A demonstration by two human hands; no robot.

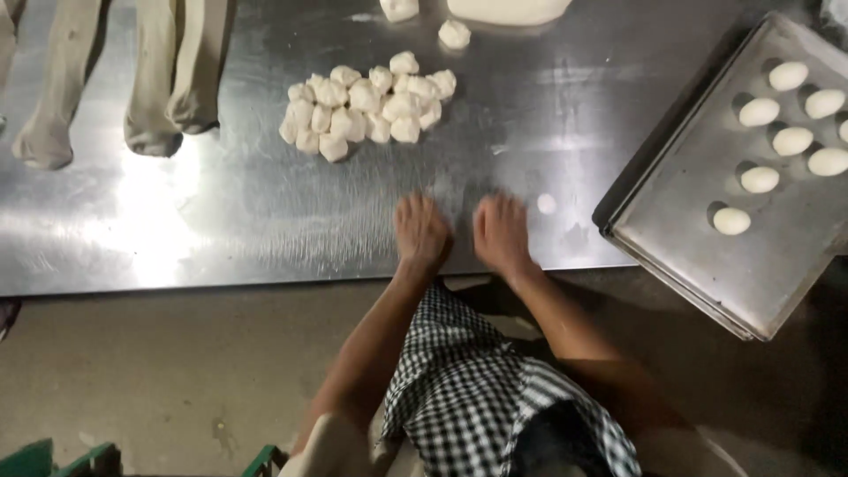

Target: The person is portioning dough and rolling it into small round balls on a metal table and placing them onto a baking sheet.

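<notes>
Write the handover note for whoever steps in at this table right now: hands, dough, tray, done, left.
Left hand: flat, palm down on the steel table; whether dough is under it is hidden.
Right hand: the same, beside it, blurred.
Pile of cut dough pieces: further back on the table, untouched.
Baking tray: at the right, hanging over the table's edge.
Done: seven smooth dough balls on the tray.
Left: the pile still unshaped; most of the tray is bare.

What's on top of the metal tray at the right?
The metal tray holds at least seven smooth white dough balls in staggered rows on its far part; its near part is bare. The tray runs out of frame at the right, so any further balls there cannot be seen.
</notes>
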